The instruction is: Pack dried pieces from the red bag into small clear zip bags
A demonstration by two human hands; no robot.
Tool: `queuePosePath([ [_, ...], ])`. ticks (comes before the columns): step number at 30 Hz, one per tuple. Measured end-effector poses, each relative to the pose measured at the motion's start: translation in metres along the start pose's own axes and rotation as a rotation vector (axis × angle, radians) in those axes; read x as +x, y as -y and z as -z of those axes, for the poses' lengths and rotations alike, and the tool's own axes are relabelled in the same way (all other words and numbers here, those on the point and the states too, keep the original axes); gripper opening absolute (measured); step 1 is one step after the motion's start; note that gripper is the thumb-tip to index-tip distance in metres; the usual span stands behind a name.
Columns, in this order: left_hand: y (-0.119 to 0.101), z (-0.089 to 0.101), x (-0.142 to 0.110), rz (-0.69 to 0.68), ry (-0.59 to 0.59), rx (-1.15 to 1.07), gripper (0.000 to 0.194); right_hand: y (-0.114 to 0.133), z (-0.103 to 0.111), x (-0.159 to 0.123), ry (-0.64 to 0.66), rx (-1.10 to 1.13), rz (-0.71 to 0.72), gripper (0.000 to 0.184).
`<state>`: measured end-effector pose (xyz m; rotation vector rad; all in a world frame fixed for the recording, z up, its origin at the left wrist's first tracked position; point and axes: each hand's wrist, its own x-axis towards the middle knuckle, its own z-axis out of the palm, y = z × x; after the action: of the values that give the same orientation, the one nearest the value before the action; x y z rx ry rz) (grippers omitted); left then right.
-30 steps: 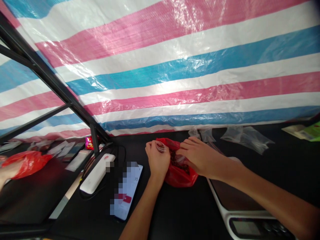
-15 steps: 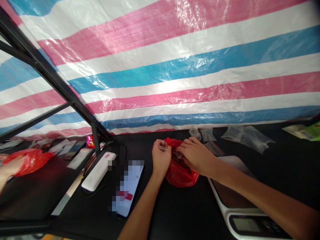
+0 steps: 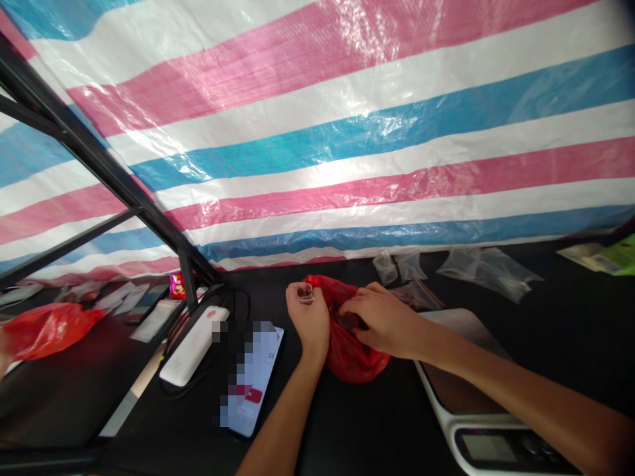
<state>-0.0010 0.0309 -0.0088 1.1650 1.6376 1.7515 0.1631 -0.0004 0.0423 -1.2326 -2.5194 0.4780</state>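
Note:
A red plastic bag (image 3: pixel 354 357) with dark pieces inside lies on the black table (image 3: pixel 357 430) in front of me. My left hand (image 3: pixel 310 320) is closed at the bag's left side and pinches a small clear plastic bag (image 3: pixel 304 293) at its top. My right hand (image 3: pixel 384 320) reaches into the red bag's mouth, fingers curled over the dark contents; what they grip is hidden.
A phone (image 3: pixel 253 380) and a white power bank (image 3: pixel 193 344) lie left of my hands. A white scale (image 3: pixel 476 410) sits under my right forearm. Clear empty bags (image 3: pixel 489 271) lie by the striped tarp wall (image 3: pixel 347 132). Another red bag (image 3: pixel 47 327) rests at far left.
My right hand has pushed deeper into the red bag. My left hand has shifted slightly left with the small clear bag.

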Motion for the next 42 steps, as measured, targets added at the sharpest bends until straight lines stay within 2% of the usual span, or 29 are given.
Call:
queuePosePath([
  [3,0.001,0.000,0.000,-0.063,-0.018,0.044,0.020,-0.001,0.002,0.001,-0.009,0.053,-0.021,0.025],
  [6,-0.001,0.001,-0.001,-0.182,-0.031,0.102,0.018,-0.004,0.007,0.002,-0.022,0.104,-0.051,0.024],
  [12,-0.003,0.007,0.001,-0.374,-0.052,0.141,0.012,-0.020,0.027,0.002,-0.099,0.173,-0.074,0.026],
  [17,-0.008,0.008,0.000,-0.522,0.084,0.242,0.017,-0.026,0.046,0.001,-0.196,0.252,0.007,0.027],
  [21,-0.018,0.008,-0.011,-0.621,0.225,0.343,0.020,-0.016,0.051,-0.002,-0.292,0.128,0.040,0.028],
  [25,-0.019,0.007,-0.018,-0.627,0.277,0.359,0.026,0.000,0.048,-0.005,-0.318,-0.019,0.154,0.031],
  [29,-0.014,0.006,-0.017,-0.584,0.294,0.348,0.024,0.009,0.045,-0.004,-0.353,-0.124,0.250,0.037],
  [33,-0.014,0.006,-0.016,-0.580,0.273,0.336,0.029,0.008,0.045,-0.002,-0.372,-0.161,0.239,0.033],
  [42,-0.017,0.007,-0.015,-0.578,0.262,0.300,0.022,0.001,0.047,-0.001,-0.385,-0.170,0.239,0.032],
])
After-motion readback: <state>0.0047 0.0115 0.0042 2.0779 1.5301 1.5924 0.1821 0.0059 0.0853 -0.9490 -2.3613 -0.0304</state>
